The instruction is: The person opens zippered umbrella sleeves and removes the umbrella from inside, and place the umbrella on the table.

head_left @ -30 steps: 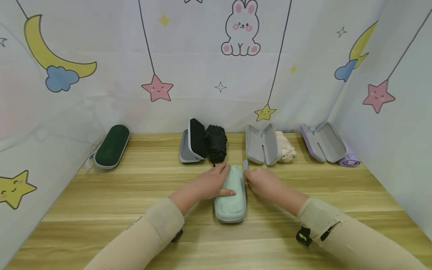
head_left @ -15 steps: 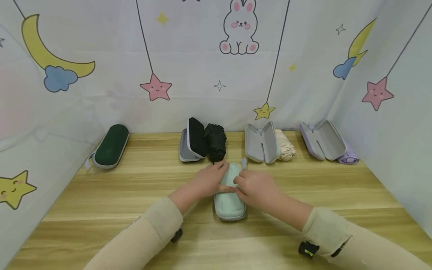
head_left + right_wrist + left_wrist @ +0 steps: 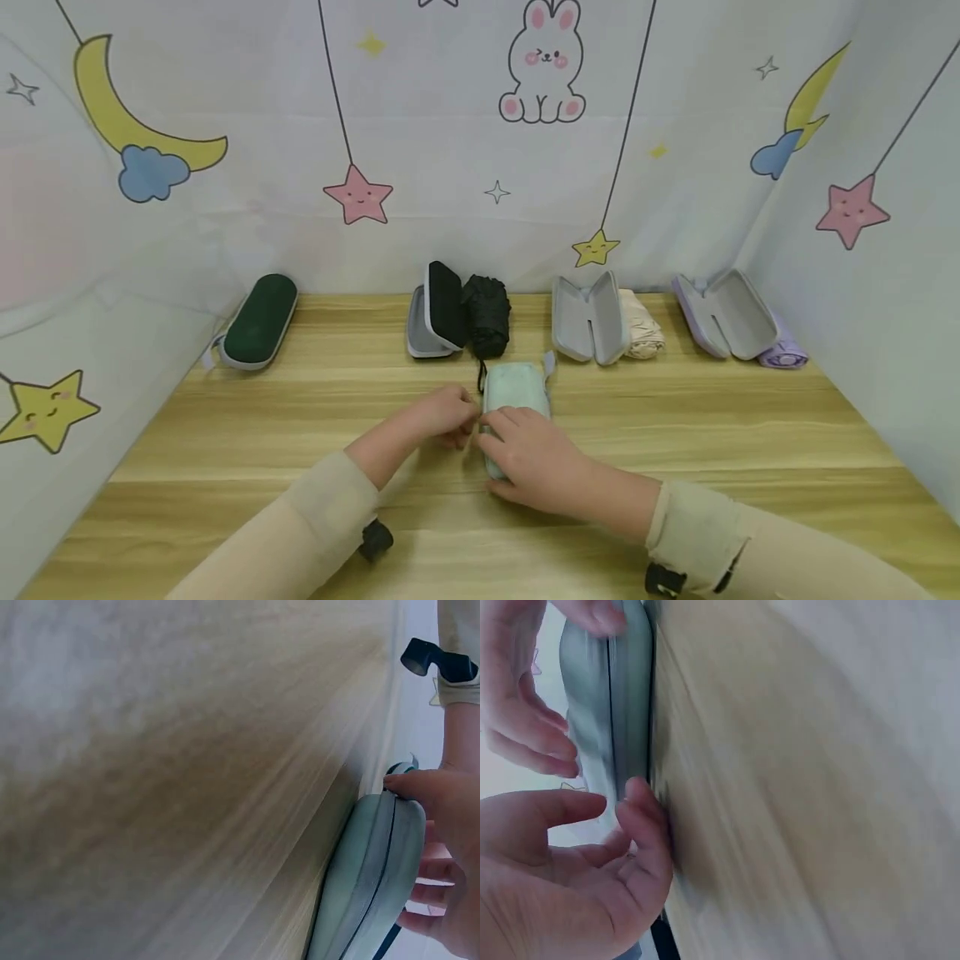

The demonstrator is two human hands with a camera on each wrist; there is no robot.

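Note:
A mint green hard-shell zip case [image 3: 516, 385] lies lengthwise on the wooden table, its lid down and a small grey tab at its far right corner. My right hand [image 3: 530, 460] reaches across the front half of the case and grips it. In the right wrist view the thumb [image 3: 409, 784] is on the seam at one end, the fingers over the other side. Beside the left edge is my left hand [image 3: 447, 414], fingers loosely bent. In the left wrist view its thumb and fingertips stand apart, close to the zip seam [image 3: 611, 705], with nothing visible between them.
A dark green closed case [image 3: 261, 321] stands far left. Along the back are an open black case [image 3: 444, 307], a black folded umbrella [image 3: 487, 317], an open grey-lined case [image 3: 591, 318] by a cream bundle [image 3: 641, 327], and an open lilac case [image 3: 727, 315] by a lilac bundle [image 3: 783, 348].
My left hand has come off the case's top to its left side. My right hand has moved from the right edge by the tab, over the top, to the front half.

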